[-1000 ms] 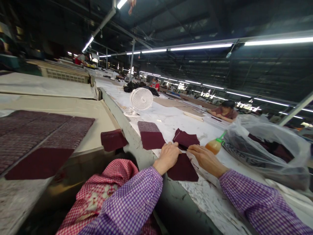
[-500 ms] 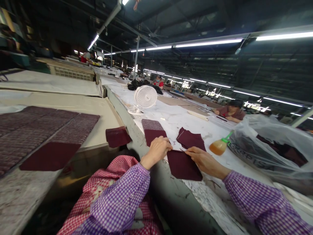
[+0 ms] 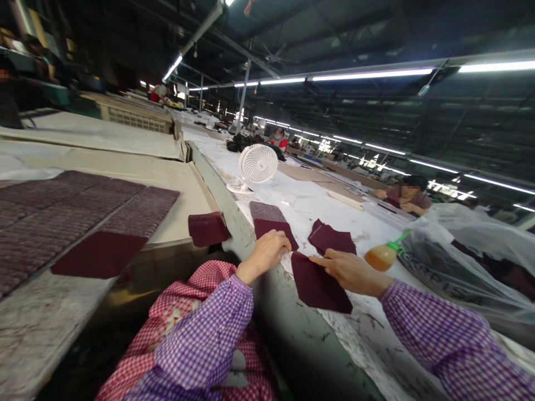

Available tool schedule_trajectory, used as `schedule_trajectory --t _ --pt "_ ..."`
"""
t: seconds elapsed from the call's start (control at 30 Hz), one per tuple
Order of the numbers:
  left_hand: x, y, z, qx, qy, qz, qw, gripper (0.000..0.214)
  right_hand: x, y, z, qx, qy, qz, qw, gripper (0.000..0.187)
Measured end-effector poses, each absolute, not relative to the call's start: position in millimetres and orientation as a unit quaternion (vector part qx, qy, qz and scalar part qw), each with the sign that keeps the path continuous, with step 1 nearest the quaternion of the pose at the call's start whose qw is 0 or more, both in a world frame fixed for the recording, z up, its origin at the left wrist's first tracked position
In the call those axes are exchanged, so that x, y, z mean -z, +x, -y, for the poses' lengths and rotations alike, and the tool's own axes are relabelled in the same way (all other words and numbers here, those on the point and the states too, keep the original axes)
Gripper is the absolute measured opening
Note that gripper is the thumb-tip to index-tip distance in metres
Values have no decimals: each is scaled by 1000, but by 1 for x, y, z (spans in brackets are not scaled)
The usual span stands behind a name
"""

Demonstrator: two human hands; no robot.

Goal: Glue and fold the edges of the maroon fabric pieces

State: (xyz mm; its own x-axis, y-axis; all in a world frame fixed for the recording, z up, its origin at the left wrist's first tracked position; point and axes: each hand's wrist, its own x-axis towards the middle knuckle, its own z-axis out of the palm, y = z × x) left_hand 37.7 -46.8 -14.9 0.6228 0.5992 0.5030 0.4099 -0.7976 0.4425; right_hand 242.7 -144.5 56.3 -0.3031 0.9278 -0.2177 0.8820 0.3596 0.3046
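Note:
A flat maroon fabric piece (image 3: 318, 283) lies near the front edge of the white table (image 3: 368, 334). My right hand (image 3: 349, 269) rests on its upper right edge with the fingers stretched flat. My left hand (image 3: 267, 252) is curled with its fingers closed at the near corner of a second maroon piece (image 3: 273, 229), which has a speckled strip (image 3: 266, 211) at its far end. A small stack of maroon pieces (image 3: 332, 239) lies just beyond my right hand.
An amber squeeze bottle (image 3: 382, 256) with a green nozzle lies to the right, beside a clear plastic bag (image 3: 472, 262) of dark fabric. A white desk fan (image 3: 258, 165) stands further back. Maroon fabric sheets (image 3: 79, 223) cover the left table. Another person (image 3: 407, 195) leans on the table's far side.
My left hand has moved left off the flat piece to the corner of the piece with the speckled strip. My right hand stays on the flat piece. The camera has swung slightly.

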Motion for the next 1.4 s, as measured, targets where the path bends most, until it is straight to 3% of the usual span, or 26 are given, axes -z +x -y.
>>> schedule_trajectory --t 0.23,0.5,0.83,0.97,1.13,1.27,1.4 --pt "9 49 56 -313 886 -309 144 14 -57 243 144 -78 549 -809 195 47" --pt "19 52 53 -315 890 -306 125 18 -60 243 137 -89 519 -828 196 53" --pt "20 37 47 -354 867 -265 229 21 -55 223 128 -138 521 -809 235 65" --pt "23 37 46 -367 852 -304 219 20 -55 215 132 -149 533 -798 239 67" --pt "22 42 46 -347 856 -330 194 18 -48 235 124 -51 591 -798 104 45" --pt "15 45 48 -321 858 -360 176 23 -43 257 113 60 561 -825 19 11" --pt "12 47 47 -308 851 -385 183 25 -44 293 94 113 588 -795 -99 18"
